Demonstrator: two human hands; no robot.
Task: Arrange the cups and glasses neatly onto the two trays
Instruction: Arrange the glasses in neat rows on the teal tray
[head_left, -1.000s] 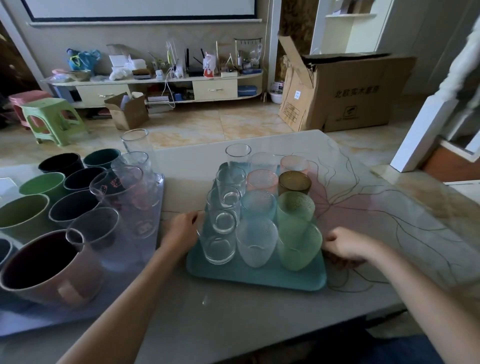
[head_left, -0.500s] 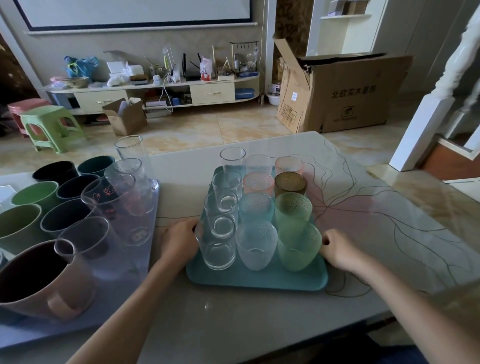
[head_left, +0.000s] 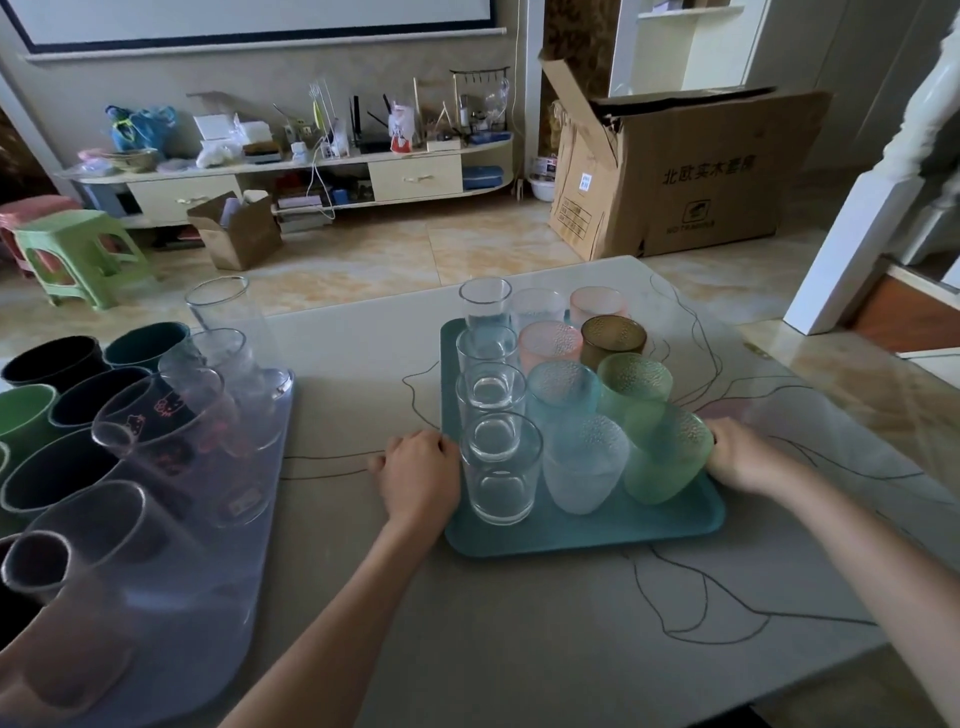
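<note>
Two hands (head_left: 418, 475) grip teal tray (head_left: 582, 535); box (head_left: 675, 171) txt "北欧实木套房"

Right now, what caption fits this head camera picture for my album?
Two hands, left hand and right hand, grip the teal tray of glasses.

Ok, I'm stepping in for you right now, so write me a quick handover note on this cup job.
Left hand holds the teal tray's left edge; right hand its right edge, fingers hidden behind the near green glass.
Teal tray: twelve glasses upright in three rows, done.
Clear tray, to the left: mugs and clear glasses already on it, partly out of frame.
Left: probably just squaring the teal tray on the table.
</note>
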